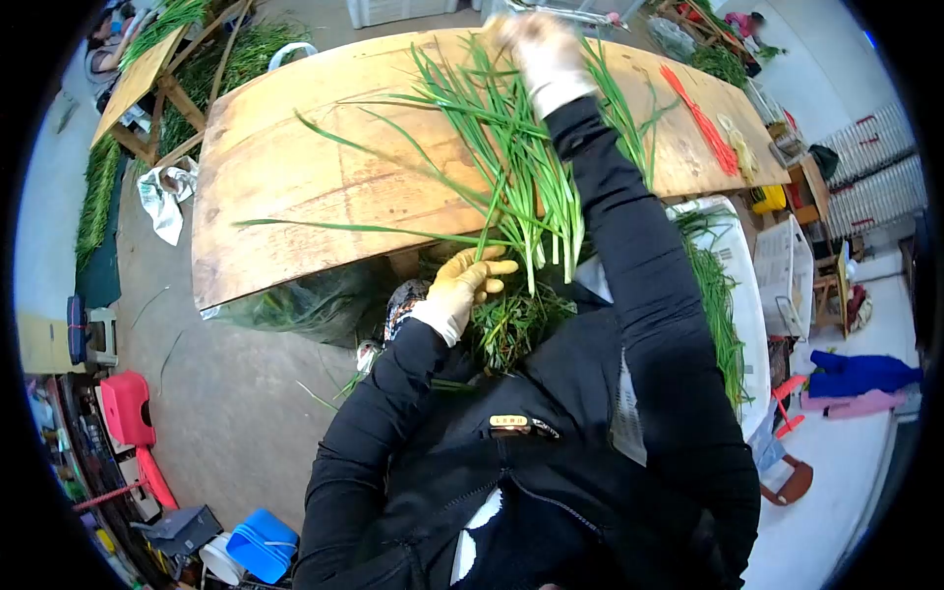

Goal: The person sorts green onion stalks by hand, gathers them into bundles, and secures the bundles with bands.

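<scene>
A loose bunch of garlic chives (511,147) lies on the wooden table (295,187), its pale stem ends hanging over the near edge. My left hand (460,287), in a yellowish glove, is just below that edge. Its fingers are bent, and a green stalk appears pinched at the fingertips. At the table's far side, my right hand (546,59) is over the leafy ends of the bunch, gloved and smeared by motion. Whether its fingers grip anything is unclear. Tangled green scraps (516,324) sit in front of my lap.
Red ties (700,123) and a pale glove (737,147) lie on the table's right part. A white crate (752,324) of greens stands at my right. Under the table is a plastic bag (305,310). A red stool (126,408) and blue basin (263,546) are at left.
</scene>
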Demonstrator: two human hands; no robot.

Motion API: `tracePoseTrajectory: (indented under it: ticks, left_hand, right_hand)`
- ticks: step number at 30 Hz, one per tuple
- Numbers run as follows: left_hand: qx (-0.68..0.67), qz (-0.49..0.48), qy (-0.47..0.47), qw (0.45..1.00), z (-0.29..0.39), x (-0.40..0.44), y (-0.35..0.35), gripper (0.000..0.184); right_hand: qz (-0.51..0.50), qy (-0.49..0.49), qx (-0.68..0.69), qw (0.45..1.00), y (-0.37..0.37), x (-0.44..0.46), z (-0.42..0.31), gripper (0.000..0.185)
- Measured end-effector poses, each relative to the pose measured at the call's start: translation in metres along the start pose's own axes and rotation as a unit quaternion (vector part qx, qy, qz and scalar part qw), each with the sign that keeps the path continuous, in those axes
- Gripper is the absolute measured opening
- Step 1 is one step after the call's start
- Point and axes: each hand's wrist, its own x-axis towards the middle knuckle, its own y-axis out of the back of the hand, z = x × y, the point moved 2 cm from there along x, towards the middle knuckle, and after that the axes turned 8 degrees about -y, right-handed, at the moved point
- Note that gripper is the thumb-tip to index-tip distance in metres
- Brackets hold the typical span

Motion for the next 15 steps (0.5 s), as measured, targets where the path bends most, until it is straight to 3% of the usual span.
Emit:
tracePoseTrajectory:
  ticks: [1,4,5,6,8,10,11,12,15]
  left_hand:
    - [-0.018,0.004,0.015,1.000,-0.004,0.004,0.004,0.029]
    - [0.001,0.093,0.016,0.995,-0.004,0.008,0.001,0.026]
    - [0.026,0.054,0.043,0.997,-0.018,0.016,0.015,0.030]
    - [0.035,0.055,0.046,0.997,-0.015,0.017,0.012,0.029]
    - [0.023,0.041,0.032,0.998,-0.018,0.024,0.011,0.026]
    - [0.009,0.042,0.063,0.997,-0.018,0.035,0.008,0.024]
    - [-0.007,0.050,0.086,0.995,-0.019,0.041,0.007,0.023]
    - [-0.023,0.050,0.080,0.995,-0.016,0.042,0.003,0.020]
    - [-0.084,0.034,0.074,0.993,-0.020,0.049,0.000,0.017]
  right_hand:
    - [0.004,-0.005,-0.006,1.000,0.024,0.005,-0.027,0.020]
    - [-0.002,-0.108,0.265,0.958,0.095,-0.011,-0.101,0.020]
    - [-0.081,-0.139,0.349,0.923,0.116,-0.017,-0.103,0.016]
    - [-0.228,-0.129,0.333,0.906,0.126,-0.031,-0.087,0.017]
    - [-0.515,-0.070,0.247,0.818,0.147,-0.063,-0.054,0.022]
    - [-0.468,-0.249,0.109,0.841,0.144,-0.147,-0.034,0.037]
    - [-0.518,-0.099,-0.209,0.824,0.140,-0.164,-0.033,0.055]
    - [-0.487,-0.038,-0.294,0.822,0.134,-0.182,-0.027,0.058]
    - [-0.325,-0.104,-0.361,0.868,0.083,-0.210,-0.015,0.050]
